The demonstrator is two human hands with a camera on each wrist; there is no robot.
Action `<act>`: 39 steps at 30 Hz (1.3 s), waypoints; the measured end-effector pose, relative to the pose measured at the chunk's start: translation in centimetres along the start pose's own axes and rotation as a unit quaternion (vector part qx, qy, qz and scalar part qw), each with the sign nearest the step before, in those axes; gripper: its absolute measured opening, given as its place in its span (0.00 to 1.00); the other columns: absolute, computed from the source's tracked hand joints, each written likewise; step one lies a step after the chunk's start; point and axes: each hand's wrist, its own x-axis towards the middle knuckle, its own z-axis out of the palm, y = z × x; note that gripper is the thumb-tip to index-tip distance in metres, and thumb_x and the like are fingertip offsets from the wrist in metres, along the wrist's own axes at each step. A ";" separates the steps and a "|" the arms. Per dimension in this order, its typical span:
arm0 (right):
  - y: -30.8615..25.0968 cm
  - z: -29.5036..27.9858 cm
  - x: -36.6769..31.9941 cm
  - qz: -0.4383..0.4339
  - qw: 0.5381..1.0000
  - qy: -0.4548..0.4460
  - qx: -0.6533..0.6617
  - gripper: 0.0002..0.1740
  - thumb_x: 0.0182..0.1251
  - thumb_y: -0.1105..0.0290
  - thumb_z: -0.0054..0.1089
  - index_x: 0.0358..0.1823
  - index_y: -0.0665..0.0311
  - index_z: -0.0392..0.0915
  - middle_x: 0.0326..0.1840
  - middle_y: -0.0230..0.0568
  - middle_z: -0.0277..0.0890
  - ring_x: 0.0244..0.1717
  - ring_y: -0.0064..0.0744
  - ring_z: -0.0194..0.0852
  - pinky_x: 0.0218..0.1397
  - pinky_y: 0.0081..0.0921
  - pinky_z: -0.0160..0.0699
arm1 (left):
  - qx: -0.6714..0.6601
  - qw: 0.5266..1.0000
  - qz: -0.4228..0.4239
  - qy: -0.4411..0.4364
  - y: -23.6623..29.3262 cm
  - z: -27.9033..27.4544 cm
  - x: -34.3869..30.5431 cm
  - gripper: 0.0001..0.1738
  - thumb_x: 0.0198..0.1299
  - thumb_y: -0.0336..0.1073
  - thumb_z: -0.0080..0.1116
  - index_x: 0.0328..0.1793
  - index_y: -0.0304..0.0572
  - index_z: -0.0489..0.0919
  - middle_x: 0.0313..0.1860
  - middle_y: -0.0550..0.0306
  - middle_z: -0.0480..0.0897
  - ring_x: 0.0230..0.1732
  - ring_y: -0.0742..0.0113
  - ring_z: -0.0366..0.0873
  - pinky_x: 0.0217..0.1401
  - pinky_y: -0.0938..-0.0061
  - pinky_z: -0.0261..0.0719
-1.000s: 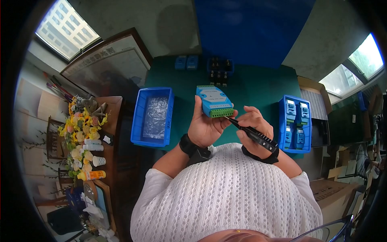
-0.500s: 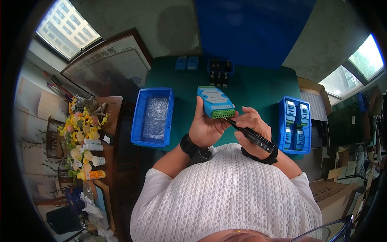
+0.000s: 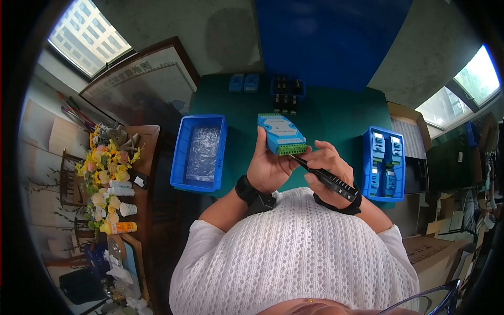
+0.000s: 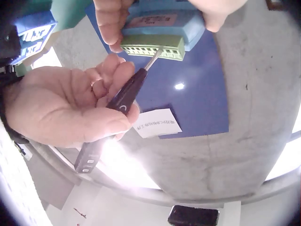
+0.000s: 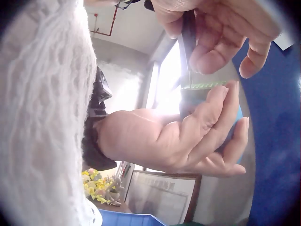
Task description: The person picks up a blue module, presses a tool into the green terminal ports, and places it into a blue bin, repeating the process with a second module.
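Slim metal-tipped screwdriver (image 4: 127, 96) farther left

Both arms (image 3: 223, 210) are reaching from the near side, left grip (image 3: 269, 170) cupping palm-up, right grip (image 3: 336, 161) pinching beside it.

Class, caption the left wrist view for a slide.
Right hand holds a black screwdriver, its tip at a green terminal block.

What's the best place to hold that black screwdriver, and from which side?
Probably by the thick black handle, coming from the person's right, as the right hand grips it: the handle slants that way, while the thin metal shaft points at the green terminal strip and offers little to grip.
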 end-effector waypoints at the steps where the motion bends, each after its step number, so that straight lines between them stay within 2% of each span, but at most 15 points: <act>1: 0.0 0.0 0.0 -0.003 1.000 0.004 0.003 0.14 0.47 0.79 0.65 0.36 0.62 0.73 0.33 0.39 0.77 0.40 0.35 0.79 0.61 0.43 0.65 | 0.008 1.000 0.000 0.003 0.0 0.0 0.0 0.39 0.62 0.67 0.34 0.67 0.44 0.60 0.59 0.40 0.70 0.60 0.44 0.70 0.60 0.56 0.72; 16: -0.1 0.3 0.4 -0.022 1.000 -0.006 0.006 0.15 0.45 0.79 0.67 0.35 0.62 0.74 0.33 0.40 0.78 0.38 0.36 0.78 0.60 0.42 0.66 | 0.022 1.000 0.002 0.019 -0.1 0.0 0.2 0.39 0.60 0.68 0.36 0.66 0.45 0.61 0.58 0.41 0.71 0.57 0.45 0.72 0.60 0.55 0.72; 19: -0.2 -0.2 0.4 -0.030 0.999 -0.008 0.015 0.11 0.50 0.80 0.62 0.35 0.63 0.73 0.32 0.40 0.78 0.35 0.36 0.79 0.60 0.41 0.65 | 0.035 0.994 0.011 0.099 -0.2 0.7 0.0 0.42 0.58 0.69 0.40 0.67 0.45 0.60 0.58 0.42 0.71 0.56 0.44 0.73 0.54 0.57 0.77; 22: -0.1 -1.6 -0.3 0.008 1.000 0.010 0.028 0.07 0.54 0.83 0.54 0.33 0.63 0.73 0.31 0.40 0.79 0.31 0.33 0.78 0.59 0.41 0.65 | 0.038 0.999 -0.006 0.010 1.1 -1.0 0.2 0.48 0.52 0.72 0.46 0.68 0.45 0.58 0.55 0.43 0.73 0.50 0.47 0.76 0.46 0.63 0.79; 23: 0.5 -1.1 -0.7 0.005 0.994 0.080 0.068 0.10 0.59 0.86 0.47 0.36 0.64 0.71 0.31 0.41 0.80 0.29 0.28 0.78 0.58 0.39 0.67 | 0.046 0.999 -0.012 -0.007 1.3 -1.3 0.2 0.49 0.50 0.73 0.47 0.69 0.45 0.57 0.54 0.44 0.73 0.48 0.49 0.77 0.44 0.65 0.79; 26: 1.4 -1.7 -1.3 0.061 0.982 0.137 0.112 0.08 0.63 0.85 0.45 0.40 0.64 0.68 0.34 0.44 0.80 0.31 0.26 0.77 0.53 0.33 0.71 | 0.088 0.994 -0.034 -0.050 1.5 -1.5 0.4 0.54 0.46 0.75 0.50 0.70 0.44 0.56 0.52 0.45 0.74 0.42 0.52 0.78 0.42 0.68 0.79; 27: 1.8 -2.0 -1.5 0.066 0.979 0.129 0.142 0.07 0.65 0.83 0.47 0.42 0.66 0.65 0.38 0.47 0.79 0.35 0.30 0.79 0.48 0.27 0.75 | 0.113 0.991 -0.039 -0.059 1.5 -1.5 0.4 0.55 0.45 0.76 0.50 0.70 0.44 0.55 0.51 0.45 0.74 0.41 0.54 0.78 0.43 0.67 0.78; 28: 2.2 -2.1 -1.7 0.076 0.980 0.137 0.122 0.08 0.64 0.83 0.48 0.42 0.66 0.65 0.39 0.48 0.79 0.36 0.30 0.79 0.47 0.26 0.76 | 0.138 0.987 -0.045 -0.069 1.5 -1.6 0.4 0.56 0.44 0.76 0.51 0.70 0.43 0.55 0.50 0.44 0.74 0.40 0.55 0.78 0.44 0.67 0.78; 29: 2.6 -2.1 -2.0 0.087 0.980 0.146 0.102 0.08 0.63 0.84 0.49 0.41 0.67 0.65 0.40 0.48 0.79 0.38 0.31 0.79 0.45 0.25 0.77 | 0.149 0.979 -0.067 -0.123 1.8 -2.7 0.7 0.56 0.43 0.75 0.52 0.70 0.42 0.56 0.51 0.43 0.74 0.46 0.54 0.76 0.47 0.67 0.77; 32: 2.7 -3.1 -2.4 0.105 0.982 0.156 -0.011 0.13 0.57 0.84 0.58 0.42 0.65 0.68 0.43 0.47 0.78 0.43 0.33 0.79 0.45 0.24 0.77 | 0.270 0.961 -0.067 -0.001 1.5 -1.7 -0.3 0.57 0.42 0.72 0.58 0.70 0.41 0.55 0.53 0.43 0.72 0.51 0.56 0.73 0.52 0.66 0.75; 34: 2.9 -4.0 -3.0 0.126 0.980 0.149 -0.038 0.17 0.52 0.82 0.63 0.42 0.64 0.69 0.48 0.46 0.77 0.46 0.36 0.77 0.47 0.26 0.75 | 0.420 0.902 -0.104 -0.002 2.3 -2.6 -0.1 0.56 0.39 0.62 0.70 0.69 0.38 0.57 0.56 0.49 0.71 0.54 0.58 0.72 0.57 0.65 0.71; 35: 3.2 -4.5 -3.4 0.125 0.981 0.143 -0.043 0.20 0.48 0.80 0.66 0.42 0.63 0.69 0.51 0.45 0.75 0.48 0.39 0.75 0.47 0.28 0.74 | 0.552 0.832 -0.060 -0.011 1.9 -2.3 0.4 0.54 0.38 0.57 0.71 0.68 0.38 0.59 0.54 0.48 0.73 0.53 0.57 0.73 0.57 0.66 0.71; 36: 3.2 -4.8 -3.8 0.126 0.981 0.138 -0.044 0.22 0.45 0.79 0.69 0.43 0.62 0.69 0.54 0.45 0.73 0.50 0.41 0.73 0.48 0.30 0.73 | 0.670 0.742 -0.007 -0.025 1.4 -1.5 0.8 0.51 0.37 0.53 0.73 0.66 0.37 0.62 0.52 0.48 0.74 0.52 0.56 0.74 0.56 0.67 0.71; 38: 2.6 -5.6 -4.0 0.132 0.984 0.069 -0.098 0.26 0.41 0.73 0.73 0.43 0.60 0.70 0.57 0.45 0.70 0.53 0.45 0.68 0.53 0.34 0.69 | 0.902 0.431 0.000 -0.038 1.0 1.1 1.3 0.51 0.31 0.47 0.75 0.64 0.39 0.65 0.49 0.47 0.76 0.51 0.51 0.74 0.55 0.66 0.71; 39: 2.8 -5.7 -4.5 0.124 0.985 0.020 -0.121 0.29 0.38 0.69 0.75 0.44 0.58 0.69 0.61 0.47 0.68 0.56 0.47 0.64 0.59 0.35 0.62 | 0.915 0.396 0.030 -0.063 0.5 0.7 1.6 0.51 0.27 0.43 0.76 0.64 0.41 0.65 0.47 0.46 0.76 0.50 0.48 0.73 0.54 0.63 0.71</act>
